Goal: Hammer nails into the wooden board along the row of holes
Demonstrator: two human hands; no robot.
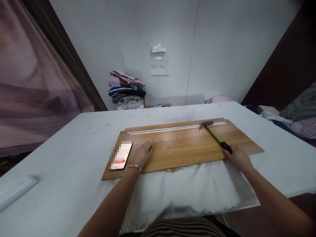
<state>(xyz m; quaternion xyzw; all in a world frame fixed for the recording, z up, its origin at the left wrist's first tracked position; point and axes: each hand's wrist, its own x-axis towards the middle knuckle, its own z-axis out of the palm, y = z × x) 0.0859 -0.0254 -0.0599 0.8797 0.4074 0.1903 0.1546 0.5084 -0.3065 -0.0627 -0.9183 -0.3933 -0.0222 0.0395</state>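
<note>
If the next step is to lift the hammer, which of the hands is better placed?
Probably the right hand: it holds the hammer by its black end, while the left hand is farther away, beside the phone.

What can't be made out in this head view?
Head view:
Left hand: its own back hides whether it grips anything.
Phone: pixelation covers its left side; screen text unreadable.
Dark specks on the board: too small to tell holes from nails.
Upper wall note: writing too small to read.
White object: cut off by the left edge.
</note>
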